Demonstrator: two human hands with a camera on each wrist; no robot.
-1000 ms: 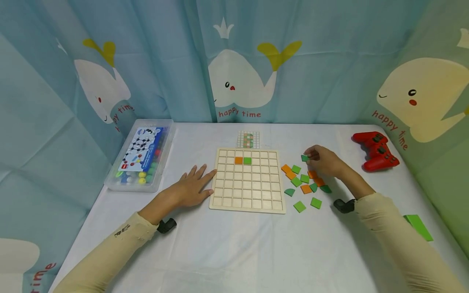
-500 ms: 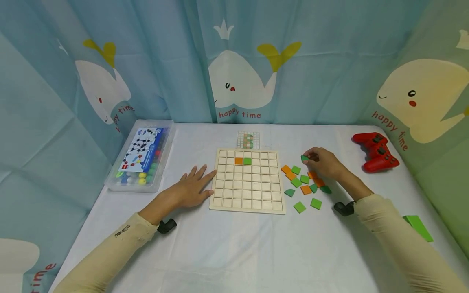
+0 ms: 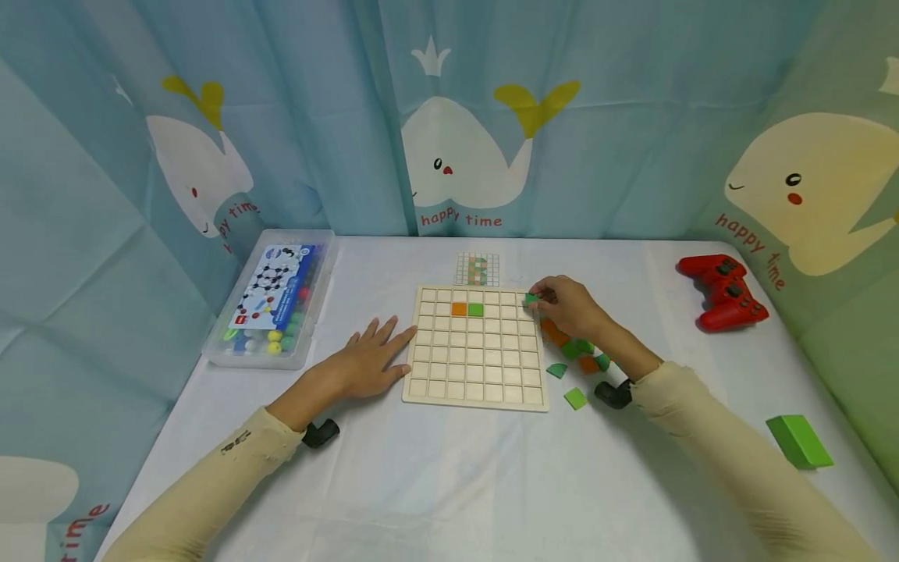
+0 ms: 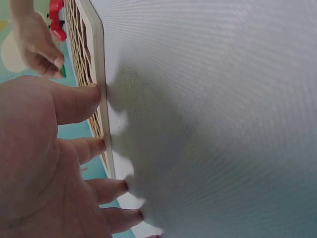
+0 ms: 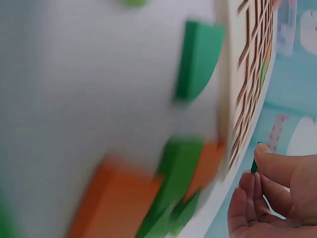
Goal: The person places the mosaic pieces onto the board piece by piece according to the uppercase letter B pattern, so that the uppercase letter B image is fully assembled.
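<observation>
A green piece comes to the board's corner

The right hand [image 3: 567,304] has just moved closer to the board [image 3: 474,373], and now it is by the board's far right corner. Its thumb and fingers are nearly closed, pinching a dark green piece [image 3: 531,300]. I can't tell if the piece touches the board. I think it is picked out but not in a square yet. The left hand [image 3: 368,359] stays wide open, touching the board's left edge and holding nothing.

The board has lots of little squares. Near its far edge, two squares side by side hold an orange tile [image 3: 459,309] and a light green tile [image 3: 475,310]. Left of the board, a clear box [image 3: 239,362] has colored balls [image 3: 274,347] inside.
</observation>
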